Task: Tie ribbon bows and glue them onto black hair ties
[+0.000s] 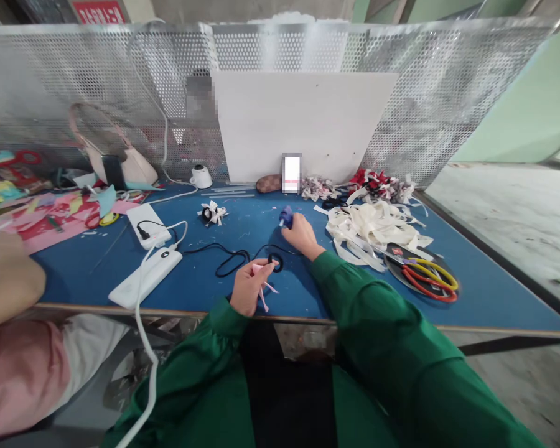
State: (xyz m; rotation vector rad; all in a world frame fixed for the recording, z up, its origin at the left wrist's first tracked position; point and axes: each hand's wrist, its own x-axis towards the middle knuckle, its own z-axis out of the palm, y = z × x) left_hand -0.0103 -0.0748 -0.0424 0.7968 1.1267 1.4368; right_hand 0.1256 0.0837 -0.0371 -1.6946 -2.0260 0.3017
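My left hand [247, 289] is closed near the table's front edge, pinching a black hair tie [275, 262] and a pale pink ribbon [264, 297] whose ends hang down below the fingers. Farther out and to the right, my right hand [302, 236] is wrapped round a small blue glue gun [286, 217], whose pale tip points left and down. Its grip is mostly hidden in my fingers. A thin black cord [231, 254] runs across the table towards that hand. Left of the glue gun lies a black hair tie with white ribbon bits [213, 213].
White ribbon [373, 227] lies in a heap on the right, beside scissors with red and yellow handles [432, 280]. White power strips [147, 277] stand left. A phone [292, 173] leans at the back near translucent sticks [231, 191]. Another person's arm [9, 280] rests at far left.
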